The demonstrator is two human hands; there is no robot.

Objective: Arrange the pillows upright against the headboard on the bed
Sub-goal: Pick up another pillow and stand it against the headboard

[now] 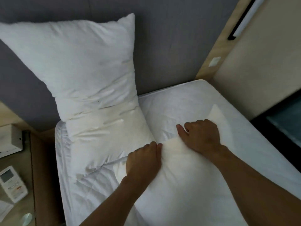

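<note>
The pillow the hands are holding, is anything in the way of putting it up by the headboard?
No. Both hands, left hand and right hand, grip the flat pillow; the mattress to the headboard is bare, beside the upright pillow.

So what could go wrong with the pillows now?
The tall white pillow leaning on the grey padded headboard looks bent in the middle, so it might slump or tip sideways. The second soft white pillow lies flat, gripped near one end by both hands, left and right; lifted that way it may flop over. Swinging it up could also bump the standing pillow.
</note>
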